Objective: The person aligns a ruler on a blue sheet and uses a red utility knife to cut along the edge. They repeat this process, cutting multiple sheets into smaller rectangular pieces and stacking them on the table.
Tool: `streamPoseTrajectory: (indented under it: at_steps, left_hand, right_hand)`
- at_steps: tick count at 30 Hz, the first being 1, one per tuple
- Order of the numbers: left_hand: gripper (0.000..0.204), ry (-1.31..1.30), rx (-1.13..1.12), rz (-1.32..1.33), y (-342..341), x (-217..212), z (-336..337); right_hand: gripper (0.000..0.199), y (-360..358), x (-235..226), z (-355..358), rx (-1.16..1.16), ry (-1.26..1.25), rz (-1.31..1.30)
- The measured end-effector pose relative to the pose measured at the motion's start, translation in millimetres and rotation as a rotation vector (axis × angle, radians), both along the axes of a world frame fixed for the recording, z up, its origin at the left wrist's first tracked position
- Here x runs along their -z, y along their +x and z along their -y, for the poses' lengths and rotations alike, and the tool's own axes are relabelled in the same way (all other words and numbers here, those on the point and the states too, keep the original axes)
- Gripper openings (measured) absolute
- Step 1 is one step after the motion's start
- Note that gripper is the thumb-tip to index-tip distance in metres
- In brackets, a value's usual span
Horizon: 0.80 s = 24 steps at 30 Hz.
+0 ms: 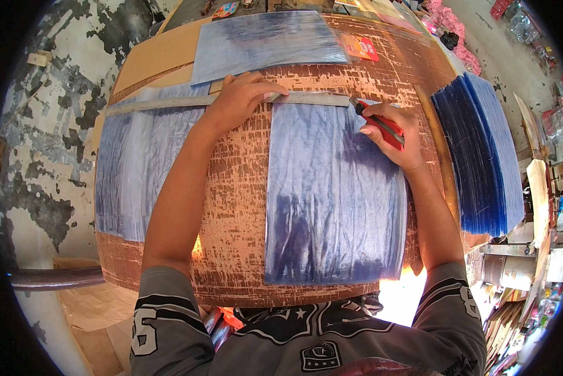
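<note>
My left hand (242,100) presses down on a long metal ruler (319,99), fingers bent over it near the middle. The ruler lies crosswise over the top of a bluish translucent plastic sheet (331,188) and reaches left over a second bluish sheet stack (143,169). In my right hand (399,135) is a red and black utility knife (385,127), gripped with its tip end beside the ruler's right end. Whether the blade touches the sheet cannot be made out.
Another bluish sheet (269,44) lies at the far side of the scored brown table (237,207), by brown cardboard (159,53) and a red-orange packet (361,47). A thick stack of blue sheets (479,153) stands at the right edge. A peeling wall (49,138) rises on the left.
</note>
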State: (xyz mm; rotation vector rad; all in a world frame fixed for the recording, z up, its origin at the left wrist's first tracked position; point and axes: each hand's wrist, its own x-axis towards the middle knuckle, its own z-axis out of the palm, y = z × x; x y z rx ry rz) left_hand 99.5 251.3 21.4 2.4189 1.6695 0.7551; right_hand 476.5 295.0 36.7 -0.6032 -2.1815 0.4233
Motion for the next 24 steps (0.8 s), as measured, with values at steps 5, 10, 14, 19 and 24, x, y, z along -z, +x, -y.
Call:
streamPoseTrajectory:
  at_steps: [5,10,14,19,24]
  left_hand:
    - [0.032,-0.057,0.007,-0.002,-0.6,-3.6,-0.4]
    - [0.033,-0.078,0.008,0.001,-0.5,-4.1,-1.0]
    - [0.034,-0.074,0.003,-0.005,0.1,-4.4,-1.0]
    - [0.034,-0.065,0.002,-0.01,-1.3,-2.8,-0.7]
    - [0.033,-0.076,0.005,-0.013,-2.5,-1.7,-2.0]
  right_hand:
    - [0.047,1.9,-0.2,0.6,0.0,-0.021,0.037]
    - [0.049,5.9,0.4,-0.6,-0.034,-0.027,0.006]
    - [0.044,6.5,3.3,-1.1,-0.025,-0.062,-0.037]
    - [0.042,4.3,2.8,1.6,0.049,-0.109,-0.084]
    - [0.038,2.2,-0.7,1.3,0.04,-0.052,-0.027]
